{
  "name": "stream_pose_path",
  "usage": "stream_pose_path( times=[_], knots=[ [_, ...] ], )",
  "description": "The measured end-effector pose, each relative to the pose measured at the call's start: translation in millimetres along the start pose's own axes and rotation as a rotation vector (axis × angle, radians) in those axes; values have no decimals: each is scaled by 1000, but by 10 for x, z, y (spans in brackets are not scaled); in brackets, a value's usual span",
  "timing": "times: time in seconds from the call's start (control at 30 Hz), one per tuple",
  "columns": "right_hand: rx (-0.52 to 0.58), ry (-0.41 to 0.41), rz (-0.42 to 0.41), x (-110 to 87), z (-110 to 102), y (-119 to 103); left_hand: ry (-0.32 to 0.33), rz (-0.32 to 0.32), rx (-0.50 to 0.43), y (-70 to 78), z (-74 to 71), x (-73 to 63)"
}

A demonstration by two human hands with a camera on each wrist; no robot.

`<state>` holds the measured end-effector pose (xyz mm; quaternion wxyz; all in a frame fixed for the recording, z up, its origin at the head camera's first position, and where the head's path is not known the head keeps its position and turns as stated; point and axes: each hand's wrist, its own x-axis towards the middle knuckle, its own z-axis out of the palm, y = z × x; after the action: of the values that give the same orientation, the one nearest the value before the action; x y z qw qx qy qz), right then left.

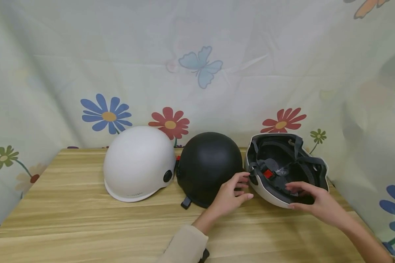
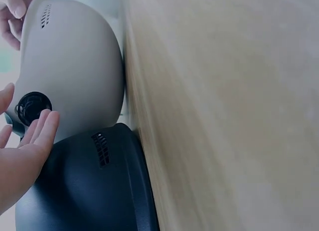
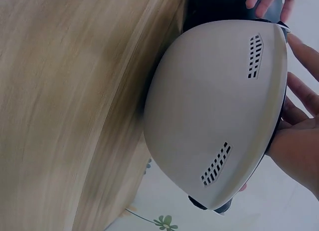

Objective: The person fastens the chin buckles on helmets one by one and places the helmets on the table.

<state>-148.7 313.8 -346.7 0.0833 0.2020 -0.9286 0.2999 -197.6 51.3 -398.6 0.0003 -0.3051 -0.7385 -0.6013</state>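
An upturned white helmet point(image 1: 273, 195) lies at the right end of the row, its black lining, straps and red buckle point(image 1: 268, 174) facing up. My right hand point(image 1: 322, 204) is at its near right rim, thumb by the edge and fingers over the hollow, with a gap between them. On the helmet's left side, my left hand point(image 1: 232, 193) has its fingers loosely bent beside the round black side knob point(image 2: 34, 107); whether they touch it, I cannot tell. Directly left of that hand sits a black helmet point(image 1: 210, 164), dome up.
Farther left another white helmet point(image 1: 138, 160) rests dome up on the wooden table point(image 1: 85, 226), close to the black one. A strap end point(image 1: 185, 202) pokes out below the black helmet. Behind the table hangs a flowered cloth point(image 1: 217, 102), which also lines both sides.
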Motion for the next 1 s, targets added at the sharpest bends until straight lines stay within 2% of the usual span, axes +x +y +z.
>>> stream_pose_path(
  times=[0.1,0.4,0.6,0.73,1.0],
  knots=[
    [9,7,-32,-17,15,12,-7,-7,-6,-4,2,-6],
    [-28,10,-53,-25,32,32,-30,-27,-17,21,-28,-5],
    [-21,24,-86,-19,41,23,-106,-81,12,47,-61,28],
    [-35,27,-74,5,31,6,-161,-105,45,61,-76,55],
    [-20,32,-90,73,22,-39,-183,-133,39,66,-73,74]
  ],
)
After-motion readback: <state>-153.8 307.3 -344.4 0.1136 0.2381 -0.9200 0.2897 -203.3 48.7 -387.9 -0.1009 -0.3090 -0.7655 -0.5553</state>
